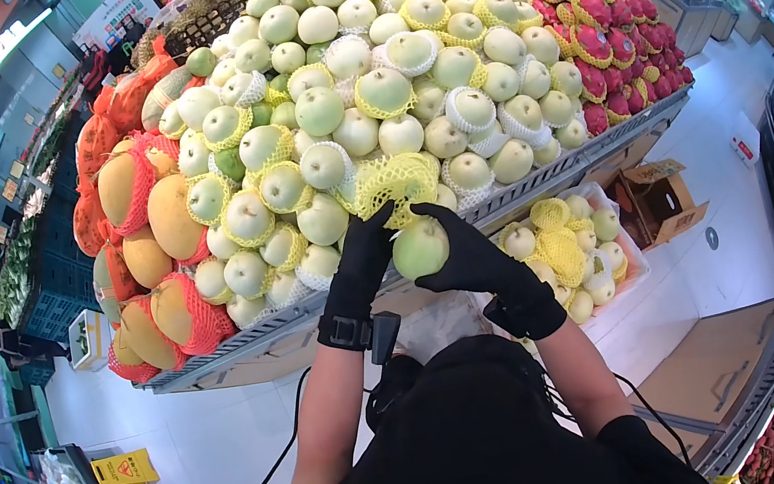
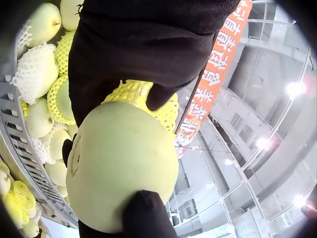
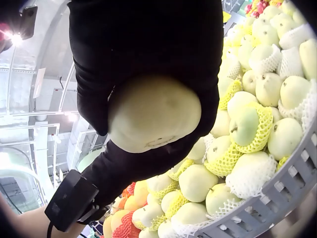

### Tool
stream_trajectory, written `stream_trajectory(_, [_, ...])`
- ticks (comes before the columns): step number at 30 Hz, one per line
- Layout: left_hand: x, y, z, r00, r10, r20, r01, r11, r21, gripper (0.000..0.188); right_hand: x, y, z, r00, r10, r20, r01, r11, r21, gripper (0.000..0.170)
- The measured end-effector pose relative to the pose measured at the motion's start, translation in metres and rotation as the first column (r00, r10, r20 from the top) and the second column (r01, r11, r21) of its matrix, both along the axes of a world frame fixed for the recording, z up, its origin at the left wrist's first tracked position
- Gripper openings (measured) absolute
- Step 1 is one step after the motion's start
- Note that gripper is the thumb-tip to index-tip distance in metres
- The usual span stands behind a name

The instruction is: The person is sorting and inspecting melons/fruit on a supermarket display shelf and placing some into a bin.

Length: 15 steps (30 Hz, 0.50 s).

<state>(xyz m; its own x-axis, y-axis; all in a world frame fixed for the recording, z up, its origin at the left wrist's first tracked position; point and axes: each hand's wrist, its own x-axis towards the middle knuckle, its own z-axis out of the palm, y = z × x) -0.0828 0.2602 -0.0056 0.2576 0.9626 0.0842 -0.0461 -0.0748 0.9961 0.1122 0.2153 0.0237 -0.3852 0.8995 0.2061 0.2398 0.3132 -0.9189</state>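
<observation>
Both hands wear black gloves and meet over the near edge of a piled fruit stand. In the head view my right hand grips a smooth pale green melon. My left hand pinches a yellow foam net just beyond the fruit. Seen from the left wrist, the bare melon fills the middle, and the net shows behind it under the left fingers. In the right wrist view, the right fingers wrap around the melon, with the left hand close below.
Pale melons, many in yellow or white foam nets, cover the stand behind a grey slatted edge. Orange-yellow mangoes lie left, red dragon fruit right. A lower crate of melons and a cardboard box stand to the right.
</observation>
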Motion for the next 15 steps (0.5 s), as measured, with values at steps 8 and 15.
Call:
stream_trajectory(8, [-0.012, -0.007, 0.013, 0.975, 0.201, -0.093, -0.193, 0.977, 0.088, 0.036, 0.018, 0.003, -0.03, 0.972, -0.104, -0.213, 0.059, 0.977, -0.206, 0.089])
stream_trajectory(15, [-0.008, 0.001, 0.019, 0.713, 0.397, 0.577, -0.132, 0.885, -0.447, 0.039, 0.034, 0.012, -0.03, 0.393, -0.316, -0.863, -0.32, 0.833, -0.451, 0.057])
